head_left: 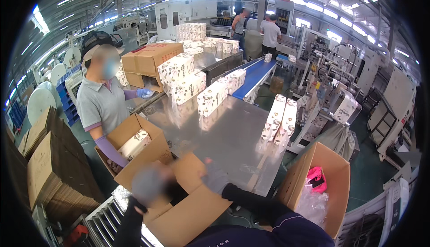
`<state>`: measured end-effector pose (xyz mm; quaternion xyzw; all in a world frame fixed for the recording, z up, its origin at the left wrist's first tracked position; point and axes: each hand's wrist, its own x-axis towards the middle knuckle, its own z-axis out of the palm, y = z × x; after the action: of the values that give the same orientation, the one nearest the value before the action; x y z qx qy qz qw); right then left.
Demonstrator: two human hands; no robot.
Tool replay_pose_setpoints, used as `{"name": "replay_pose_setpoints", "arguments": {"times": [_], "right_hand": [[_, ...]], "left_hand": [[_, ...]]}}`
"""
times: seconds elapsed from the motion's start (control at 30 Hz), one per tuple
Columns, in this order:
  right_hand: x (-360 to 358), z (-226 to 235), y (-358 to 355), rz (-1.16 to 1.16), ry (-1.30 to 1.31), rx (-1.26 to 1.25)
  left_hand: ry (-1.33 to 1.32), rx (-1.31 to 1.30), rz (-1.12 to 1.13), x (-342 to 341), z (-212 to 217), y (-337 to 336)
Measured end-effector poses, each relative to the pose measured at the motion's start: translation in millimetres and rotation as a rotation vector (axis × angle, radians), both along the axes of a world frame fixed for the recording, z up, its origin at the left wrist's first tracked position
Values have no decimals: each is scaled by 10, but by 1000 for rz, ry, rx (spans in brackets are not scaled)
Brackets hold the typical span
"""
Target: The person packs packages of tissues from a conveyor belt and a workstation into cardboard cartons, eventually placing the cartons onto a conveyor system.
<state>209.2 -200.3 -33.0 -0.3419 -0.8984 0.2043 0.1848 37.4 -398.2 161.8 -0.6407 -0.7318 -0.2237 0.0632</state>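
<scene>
Low in the frame, the left hand (148, 183) and right hand (214, 175), both gloved, grip the open cardboard box's (188, 211) flaps beside the steel worktop (233, 130).

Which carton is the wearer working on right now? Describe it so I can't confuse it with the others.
Start at the shiny metal table in the middle. At its near edge, lowest in the picture, lies an open brown carton with flaps spread wide, the left hand and right hand on it. Unlike the co-worker's carton to its left, no wrapped pack shows inside.

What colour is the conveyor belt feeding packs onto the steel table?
Blue; the conveyor belt shows best in the head view, running toward the steel table.
</scene>
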Motion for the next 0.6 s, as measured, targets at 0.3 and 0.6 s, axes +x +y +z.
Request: {"name": "replay_pose_setpoints", "arguments": {"times": [0.3,0.6], "right_hand": [[-146,-657,-602,83,272,-1713],[-60,-1361,-1015,287,275,-1448]], "left_hand": [[-156,-16,238,-404,-1068,-1605],[-976,385,1311,-855,-2501,-3298]]}}
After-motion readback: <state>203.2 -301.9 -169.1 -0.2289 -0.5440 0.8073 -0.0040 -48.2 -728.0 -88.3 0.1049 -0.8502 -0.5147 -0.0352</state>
